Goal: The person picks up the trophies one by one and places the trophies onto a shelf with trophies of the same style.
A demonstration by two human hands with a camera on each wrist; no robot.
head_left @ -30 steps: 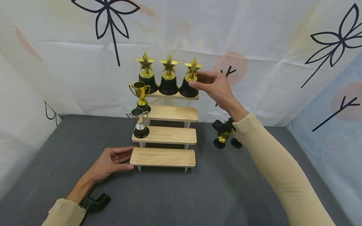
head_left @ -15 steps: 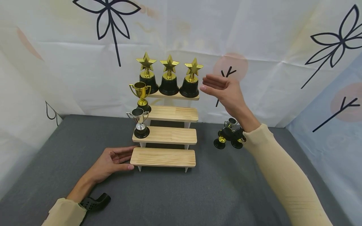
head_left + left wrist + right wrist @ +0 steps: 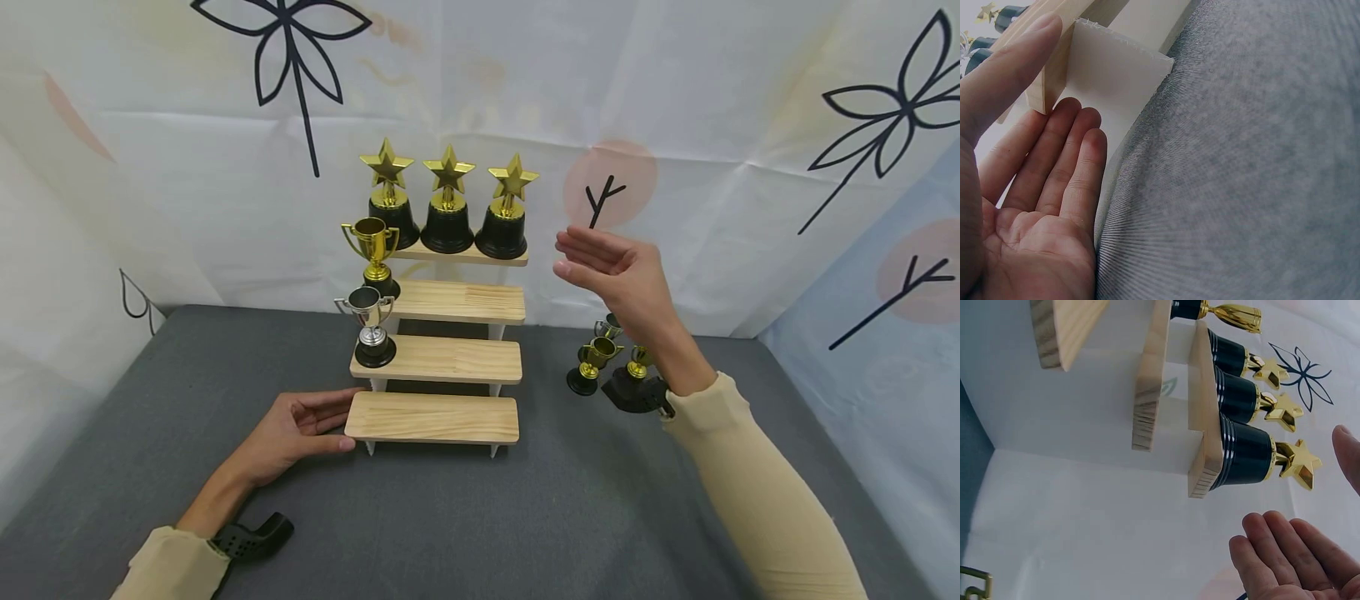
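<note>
A wooden tiered display stand [image 3: 431, 417] with white supports stands on the grey table. Three gold star trophies [image 3: 447, 208] line its top tier. Below them, at the left ends of the two middle tiers, are a gold cup trophy [image 3: 372, 250] and a silver cup trophy [image 3: 369, 321]. My left hand [image 3: 296, 437] rests at the left end of the lowest tier, thumb near its front corner, fingers [image 3: 1072, 156] extended beside the white support. To the right of the top tier, my right hand [image 3: 618, 275] hangs in the air, holding nothing, apart from the rightmost star trophy [image 3: 1244, 453].
More small cup trophies stand on the table right of the stand, including a gold cup [image 3: 597, 357] and a silver one [image 3: 607, 327], partly hidden by my right wrist and its black wrist device [image 3: 636, 392]. A white patterned cloth backdrop [image 3: 712, 208] rises behind the table.
My right hand has let go of the rightmost star trophy and moved away to the right and down. That trophy stays on the top tier. My left hand has not moved.
</note>
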